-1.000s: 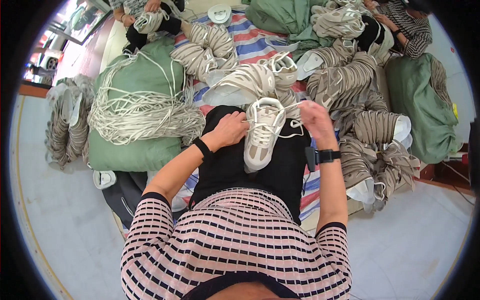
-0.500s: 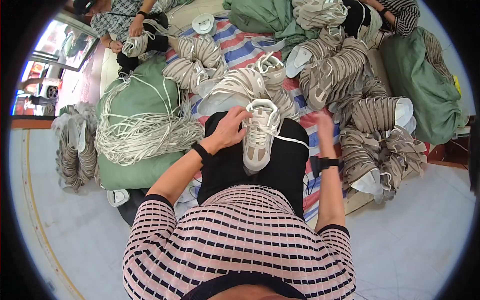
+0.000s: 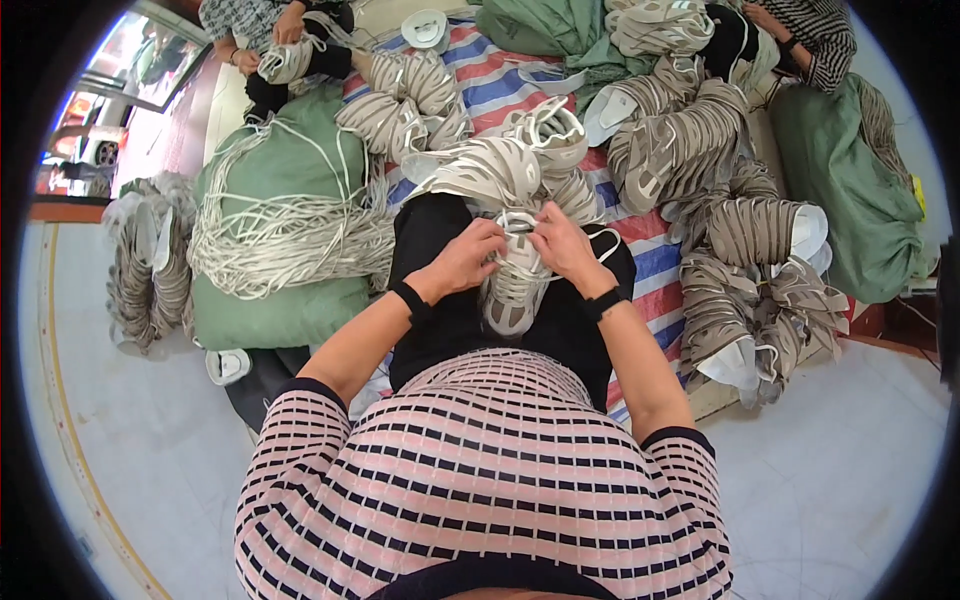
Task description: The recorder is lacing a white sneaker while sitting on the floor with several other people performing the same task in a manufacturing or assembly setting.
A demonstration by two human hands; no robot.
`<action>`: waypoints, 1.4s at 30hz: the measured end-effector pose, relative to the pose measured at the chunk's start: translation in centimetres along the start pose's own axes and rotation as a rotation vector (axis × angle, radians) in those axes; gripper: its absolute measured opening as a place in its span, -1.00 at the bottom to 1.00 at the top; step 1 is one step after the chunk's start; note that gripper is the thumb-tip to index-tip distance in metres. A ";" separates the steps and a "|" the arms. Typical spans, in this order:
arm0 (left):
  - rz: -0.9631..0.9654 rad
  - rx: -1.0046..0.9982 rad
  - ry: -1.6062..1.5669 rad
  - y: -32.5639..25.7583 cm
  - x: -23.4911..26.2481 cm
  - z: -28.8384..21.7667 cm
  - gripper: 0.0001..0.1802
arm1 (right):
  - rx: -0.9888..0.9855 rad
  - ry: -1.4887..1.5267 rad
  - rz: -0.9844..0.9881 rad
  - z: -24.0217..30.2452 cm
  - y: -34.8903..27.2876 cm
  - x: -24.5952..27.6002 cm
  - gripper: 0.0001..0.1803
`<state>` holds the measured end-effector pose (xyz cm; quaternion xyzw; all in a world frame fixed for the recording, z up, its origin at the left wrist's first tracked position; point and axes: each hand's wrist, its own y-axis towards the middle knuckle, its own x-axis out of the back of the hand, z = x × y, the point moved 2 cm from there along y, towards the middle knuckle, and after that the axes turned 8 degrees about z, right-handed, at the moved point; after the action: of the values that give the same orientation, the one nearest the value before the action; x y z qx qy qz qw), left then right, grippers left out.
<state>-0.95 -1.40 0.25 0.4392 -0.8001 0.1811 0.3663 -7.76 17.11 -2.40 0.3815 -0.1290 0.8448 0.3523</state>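
A beige and white sneaker upper [image 3: 512, 300] lies on my black-clad lap, toe toward me, with pale lacing across its front. My left hand [image 3: 466, 260] grips its left edge near the collar, fingers bent over the opening. At the collar's right side my right hand [image 3: 566, 246] is closed in a pinch. A white shoelace [image 3: 610, 238] loops out beside that hand; its fingertips hide where the lace meets the shoe. Just beyond my knees rests a stack of nested shoe uppers [image 3: 490, 172].
Left stands a green sack [image 3: 280, 170] draped with a bundle of pale laces [image 3: 290, 250]. More stacked uppers [image 3: 685, 140] lie right on a striped sheet [image 3: 655, 285]. A green sack [image 3: 840, 190] leans far right. Two other people work at the far side, one handling a shoe upper [image 3: 286, 62].
My right hand has come in from the right to the shoe's collar. My left hand has stayed at the shoe's left side. The view has shifted slightly.
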 end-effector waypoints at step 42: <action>-0.050 -0.127 0.352 2.2 0.7 -0.4 -0.90 | -0.342 0.055 -0.018 0.8 -6.1 2.4 -0.87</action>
<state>-2.89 -0.32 1.16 0.3964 -0.7225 0.1953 0.5317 -4.22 22.33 -0.39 0.2936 -0.2578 0.8175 0.4231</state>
